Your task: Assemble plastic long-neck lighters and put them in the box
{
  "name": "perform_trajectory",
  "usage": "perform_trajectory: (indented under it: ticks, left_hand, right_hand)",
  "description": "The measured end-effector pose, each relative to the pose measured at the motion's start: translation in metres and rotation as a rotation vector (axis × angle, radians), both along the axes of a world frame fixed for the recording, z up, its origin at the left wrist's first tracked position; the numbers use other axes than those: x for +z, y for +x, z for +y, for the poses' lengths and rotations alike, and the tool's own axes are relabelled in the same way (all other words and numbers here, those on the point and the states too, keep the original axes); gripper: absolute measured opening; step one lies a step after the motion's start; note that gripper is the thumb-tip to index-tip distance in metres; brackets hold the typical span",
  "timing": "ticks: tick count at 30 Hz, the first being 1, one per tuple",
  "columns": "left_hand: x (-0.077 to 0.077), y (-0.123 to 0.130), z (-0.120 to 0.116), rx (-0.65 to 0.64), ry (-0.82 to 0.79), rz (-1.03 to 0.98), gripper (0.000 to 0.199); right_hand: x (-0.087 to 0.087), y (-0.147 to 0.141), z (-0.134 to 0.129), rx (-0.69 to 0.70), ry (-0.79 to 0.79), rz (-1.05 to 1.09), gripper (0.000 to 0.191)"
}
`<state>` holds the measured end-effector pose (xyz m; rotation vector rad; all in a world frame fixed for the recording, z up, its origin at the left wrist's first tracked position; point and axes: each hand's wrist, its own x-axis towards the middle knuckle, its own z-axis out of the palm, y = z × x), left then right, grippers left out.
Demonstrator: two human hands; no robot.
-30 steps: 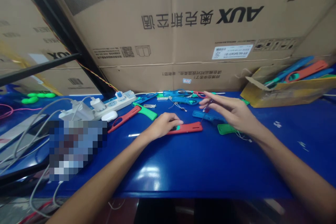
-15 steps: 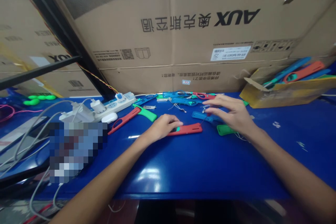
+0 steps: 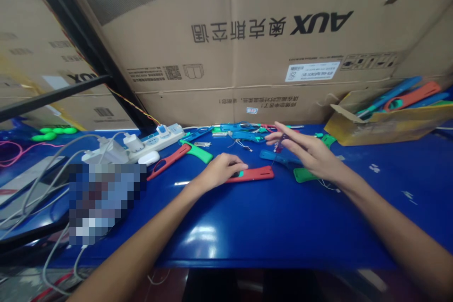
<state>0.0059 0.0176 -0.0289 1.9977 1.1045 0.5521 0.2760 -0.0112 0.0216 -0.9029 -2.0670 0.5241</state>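
Observation:
My left hand (image 3: 223, 170) is closed on a red long-nosed lighter (image 3: 260, 173) lying on the blue table; its metal nozzle (image 3: 182, 183) pokes out to the left. My right hand (image 3: 304, 148) holds a small screwdriver (image 3: 280, 145) with a dark reddish handle, its thin shaft slanting down to the lighter's right end. Whether the tip touches the lighter I cannot tell. Beside the right hand are a blue casing piece (image 3: 274, 155) and a green casing piece (image 3: 305, 174) with thin white wires.
Lighter parts (image 3: 244, 133) in several colours lie along the back. A cardboard box (image 3: 382, 127) of casings stands at right. At left are a power strip (image 3: 152, 140), white chargers, cables, a red casing (image 3: 170, 161) and a green piece (image 3: 200, 153). A large carton (image 3: 240, 71) backs the table.
My right hand's fingers have shifted around the screwdriver handle and straightened somewhat. My left hand and the red lighter stay in place.

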Motion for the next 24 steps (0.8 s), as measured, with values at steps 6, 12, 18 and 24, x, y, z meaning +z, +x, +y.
perform_trajectory:
  ticks: [6, 12, 18, 24]
  left_hand:
    - [-0.0006, -0.0002, 0.0003, 0.001, 0.013, 0.017, 0.032]
    - [-0.002, -0.0004, 0.0007, 0.002, 0.022, 0.012, 0.031]
    - [-0.0028, -0.0007, 0.0013, -0.008, 0.034, 0.017, 0.032]
    - [-0.0025, -0.0007, 0.0014, -0.004, 0.024, 0.024, 0.03]
  right_hand:
    - [-0.0008, 0.0028, 0.0027, -0.067, 0.037, 0.045, 0.025]
    - [0.0026, 0.003, 0.0019, -0.005, -0.053, 0.004, 0.041]
    - [0.0016, 0.008, 0.0056, -0.097, -0.104, 0.117, 0.023]
    - [0.0024, 0.0014, 0.0007, -0.068, -0.058, 0.086, 0.027]
